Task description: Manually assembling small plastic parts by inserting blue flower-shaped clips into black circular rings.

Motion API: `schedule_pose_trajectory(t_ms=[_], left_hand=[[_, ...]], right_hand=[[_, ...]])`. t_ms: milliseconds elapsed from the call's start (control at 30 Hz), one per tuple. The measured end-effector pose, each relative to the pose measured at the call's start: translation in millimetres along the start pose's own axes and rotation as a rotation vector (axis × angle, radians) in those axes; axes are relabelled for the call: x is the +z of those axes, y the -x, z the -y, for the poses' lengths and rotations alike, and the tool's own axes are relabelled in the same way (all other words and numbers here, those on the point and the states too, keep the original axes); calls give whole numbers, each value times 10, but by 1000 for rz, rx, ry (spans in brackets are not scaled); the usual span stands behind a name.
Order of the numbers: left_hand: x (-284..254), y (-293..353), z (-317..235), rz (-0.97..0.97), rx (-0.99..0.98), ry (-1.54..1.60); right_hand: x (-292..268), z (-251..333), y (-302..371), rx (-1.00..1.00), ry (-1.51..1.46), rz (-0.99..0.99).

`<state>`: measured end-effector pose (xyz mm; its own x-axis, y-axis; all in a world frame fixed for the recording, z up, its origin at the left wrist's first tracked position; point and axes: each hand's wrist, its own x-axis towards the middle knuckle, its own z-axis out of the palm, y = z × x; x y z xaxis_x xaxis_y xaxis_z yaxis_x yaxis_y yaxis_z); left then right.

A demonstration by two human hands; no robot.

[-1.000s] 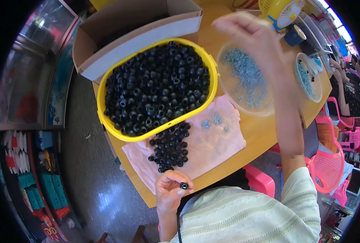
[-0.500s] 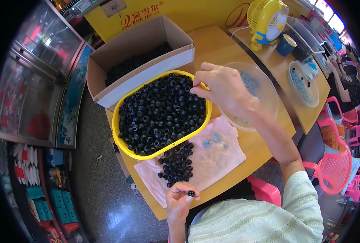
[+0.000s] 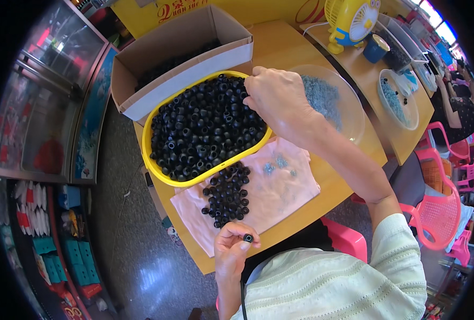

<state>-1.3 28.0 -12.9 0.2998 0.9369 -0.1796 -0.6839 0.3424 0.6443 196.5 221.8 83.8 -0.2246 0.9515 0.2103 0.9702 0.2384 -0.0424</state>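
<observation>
Low at the front, my left hand (image 3: 231, 249) pinches one small black hollow knob (image 3: 248, 238) between thumb and fingers, its open end facing up. My right hand (image 3: 279, 98) reaches over the right rim of a yellow-rimmed basin (image 3: 147, 140) heaped with the same black knobs. Its fingers are pressed together at the top right of the heap; whatever lies between them is hidden. Between the basin and my left hand, a loose group of black knobs (image 3: 227, 194) rests on a pink cloth (image 3: 279, 194). Small clusters of light blue bits (image 3: 269, 168) lie beside them.
A cardboard box (image 3: 194, 69) with more black knobs stands behind the basin. A clear round tub (image 3: 357, 114) of pale blue pieces sits to the right, partly behind my right arm. A yellow fan (image 3: 349, 24) and another tub (image 3: 412, 121) are on the neighbouring table; pink chairs (image 3: 434, 213) stand nearby.
The whole scene sits slightly higher in the picture. My right hand has turned a little to the left over the basin, uncovering more blue pieces. My left hand keeps its knob.
</observation>
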Motion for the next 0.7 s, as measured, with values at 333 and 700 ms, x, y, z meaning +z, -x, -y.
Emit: schedule_pose_trajectory(t_ms=[333, 700], left_hand=[[41, 96, -11, 5, 19, -34], [-9, 308, -16, -68, 97, -31]], right_hand=[[108, -33, -28, -58, -57, -27], [-52, 298, 1033, -55, -935, -41]])
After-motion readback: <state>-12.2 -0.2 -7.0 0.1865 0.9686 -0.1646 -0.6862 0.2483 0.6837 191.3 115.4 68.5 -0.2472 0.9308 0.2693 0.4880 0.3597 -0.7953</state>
